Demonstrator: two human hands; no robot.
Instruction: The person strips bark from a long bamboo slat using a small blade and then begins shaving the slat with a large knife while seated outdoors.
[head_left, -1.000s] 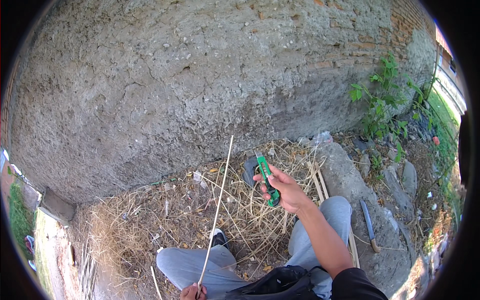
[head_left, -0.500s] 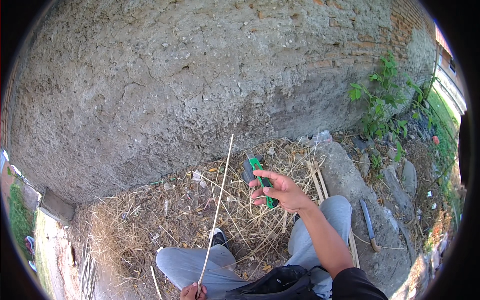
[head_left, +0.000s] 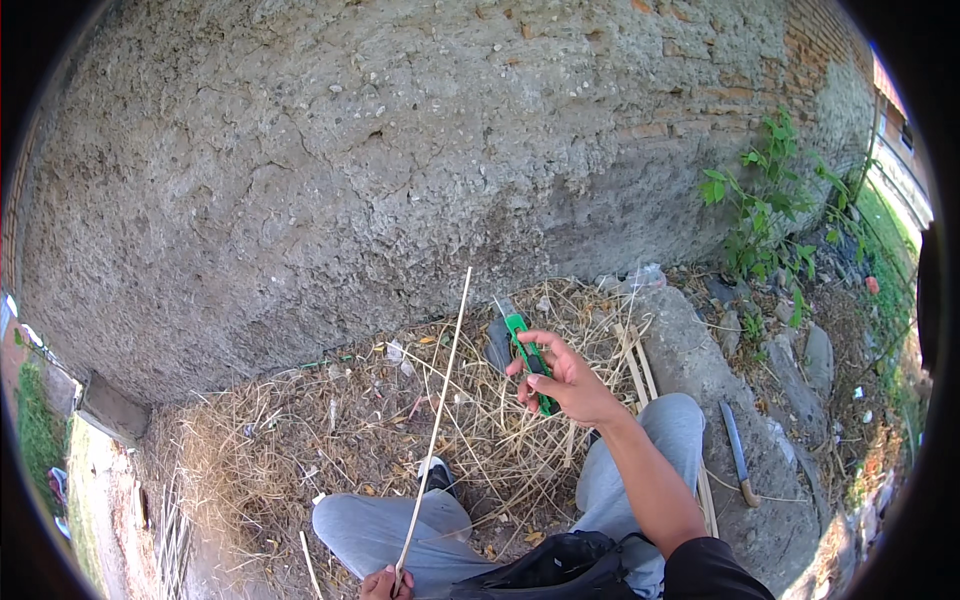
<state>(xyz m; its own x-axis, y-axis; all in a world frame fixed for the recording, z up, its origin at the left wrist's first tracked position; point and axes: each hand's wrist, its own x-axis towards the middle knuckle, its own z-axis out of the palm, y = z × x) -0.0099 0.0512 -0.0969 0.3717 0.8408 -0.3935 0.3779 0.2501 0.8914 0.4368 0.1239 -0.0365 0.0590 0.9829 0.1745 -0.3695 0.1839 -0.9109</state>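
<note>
- right hand (head_left: 565, 380) closed around green utility knife (head_left: 528, 358), blade up
- left hand (head_left: 382, 583) gripping thin pale stick (head_left: 436, 430) at lower end
- long knife (head_left: 737, 452) lying on stone, well apart

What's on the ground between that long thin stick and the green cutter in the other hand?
In the head view, only dry straw lies between the stick and the green cutter.
</note>
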